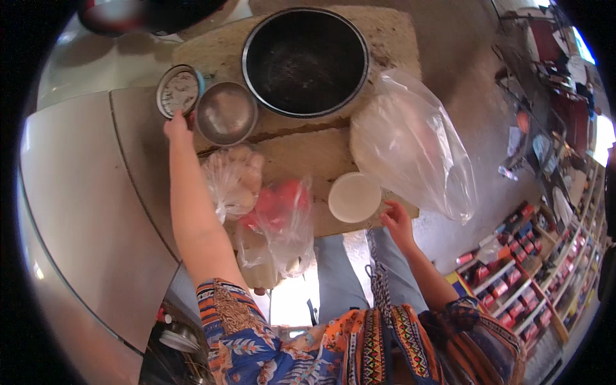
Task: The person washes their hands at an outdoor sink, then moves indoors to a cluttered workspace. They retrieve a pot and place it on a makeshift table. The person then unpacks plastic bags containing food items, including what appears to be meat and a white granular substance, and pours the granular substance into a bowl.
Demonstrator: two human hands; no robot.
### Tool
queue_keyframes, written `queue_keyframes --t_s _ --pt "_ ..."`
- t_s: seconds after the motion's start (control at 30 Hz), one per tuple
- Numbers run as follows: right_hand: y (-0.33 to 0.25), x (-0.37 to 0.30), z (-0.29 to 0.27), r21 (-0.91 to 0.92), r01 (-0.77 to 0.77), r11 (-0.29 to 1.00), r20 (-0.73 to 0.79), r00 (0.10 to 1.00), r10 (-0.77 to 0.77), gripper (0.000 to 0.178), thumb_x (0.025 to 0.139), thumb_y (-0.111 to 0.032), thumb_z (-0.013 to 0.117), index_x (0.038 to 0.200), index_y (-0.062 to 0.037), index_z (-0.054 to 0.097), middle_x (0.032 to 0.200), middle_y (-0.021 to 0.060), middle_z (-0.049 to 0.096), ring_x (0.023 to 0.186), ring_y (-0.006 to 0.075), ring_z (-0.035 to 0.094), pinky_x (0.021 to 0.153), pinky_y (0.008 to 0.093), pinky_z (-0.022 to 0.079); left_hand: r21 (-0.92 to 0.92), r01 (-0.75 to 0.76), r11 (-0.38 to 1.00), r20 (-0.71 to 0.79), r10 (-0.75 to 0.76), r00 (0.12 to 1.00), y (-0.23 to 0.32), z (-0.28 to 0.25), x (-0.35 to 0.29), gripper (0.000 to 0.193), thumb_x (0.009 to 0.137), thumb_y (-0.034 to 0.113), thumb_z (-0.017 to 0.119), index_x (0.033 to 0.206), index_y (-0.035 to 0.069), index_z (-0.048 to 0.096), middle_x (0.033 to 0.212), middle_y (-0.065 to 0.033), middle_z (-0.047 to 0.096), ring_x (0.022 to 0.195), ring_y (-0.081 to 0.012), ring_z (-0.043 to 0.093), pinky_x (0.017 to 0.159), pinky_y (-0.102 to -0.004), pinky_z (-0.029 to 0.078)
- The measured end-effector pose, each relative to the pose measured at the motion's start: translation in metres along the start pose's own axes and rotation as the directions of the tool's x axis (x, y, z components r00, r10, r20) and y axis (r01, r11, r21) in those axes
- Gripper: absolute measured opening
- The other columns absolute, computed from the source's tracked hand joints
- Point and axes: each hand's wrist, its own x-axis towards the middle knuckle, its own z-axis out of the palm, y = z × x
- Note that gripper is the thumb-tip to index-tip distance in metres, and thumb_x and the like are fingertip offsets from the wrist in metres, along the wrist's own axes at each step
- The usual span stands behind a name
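- Left hand (178,125) is reaching out to the far left, fingers up at the near rim of a small round container (180,90). Touching it for sure, but most of the fingers are hidden, so can't tell if it's actually gripping.
- That container has pale, lumpy-looking stuff inside and a bit of light blue on its outer right side. It's at the far left of the bench (314,151), right next to a shiny metal bowl (226,114).
- Right hand (399,226) is holding nothing, fingers loosely bent and a bit spread, down by the near right edge of the bench.
- Closest thing to it is a round whitish disc (355,197), maybe a lid or plate, just left of the fingertips and not touched.
- Big round black basin (306,62) takes up the far side, right of the metal bowl.
- Large see-through plastic bag (417,147) sprawls over the right side, near the disc.
- Near the left forearm there's a clear bag of roundish tan things (236,176), then another clear bag with something red in it (282,202), hanging over the near edge.
- Off to the right: shelves (523,289) with lots of red packages.
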Motion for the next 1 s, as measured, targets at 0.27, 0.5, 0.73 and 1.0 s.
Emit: queue_keyframes --t_s 0.27,0.5,0.73,1.0 --pt "-0.032 0.032 0.003 0.073 -0.041 0.996 -0.003 0.999 0.041 0.017 0.085 -0.008 0.061 0.100 -0.0009 0.058 0.077 0.0011 0.059 0.070 0.0079 0.054 0.065 0.0224 0.045 0.376 -0.320 0.870 -0.062 0.368 0.928 0.001 0.003 -0.053 0.045 0.083 0.017 0.063 0.115 -0.009 0.046 0.098 -0.0116 0.056 0.079 -0.0185 0.059 0.057 -0.0287 0.049" --pt "-0.046 0.043 -0.037 -0.093 0.042 0.995 -0.032 0.998 -0.045 0.016 0.085 -0.009 0.061 0.098 -0.0005 0.058 0.082 0.0003 0.059 0.073 0.0090 0.053 0.063 0.0259 0.043 0.473 -0.616 0.630 0.848 -0.134 0.513 0.014 0.024 -0.335 0.015 0.085 0.009 0.054 0.098 0.003 0.060 0.090 -0.0048 0.058 0.080 -0.0151 0.056 0.069 -0.0289 0.046" --pt "-0.032 0.028 -0.099 -0.269 0.138 0.953 0.042 0.990 -0.131 0.022 0.084 -0.006 0.057 0.106 -0.0024 0.060 0.082 -0.0011 0.060 0.070 0.0063 0.051 0.060 0.0221 0.041 -0.348 -0.855 0.384 0.434 -0.742 -0.510 0.013 0.085 -0.565 0.013 0.072 0.009 0.056 0.078 0.005 0.067 0.072 -0.0112 0.063 0.062 -0.0246 0.063 0.056 -0.0421 0.052" --pt "-0.052 0.020 -0.141 -0.061 0.122 0.991 0.017 0.992 -0.121 0.033 0.079 -0.008 0.061 0.111 -0.0012 0.056 0.095 0.0040 0.061 0.084 0.0113 0.054 0.066 0.0294 0.048 -0.599 -0.797 0.080 0.417 -0.819 -0.395 -0.013 0.095 -0.667 0.012 0.070 0.008 0.057 0.077 0.002 0.065 0.067 -0.0102 0.060 0.060 -0.0228 0.062 0.052 -0.0409 0.051"
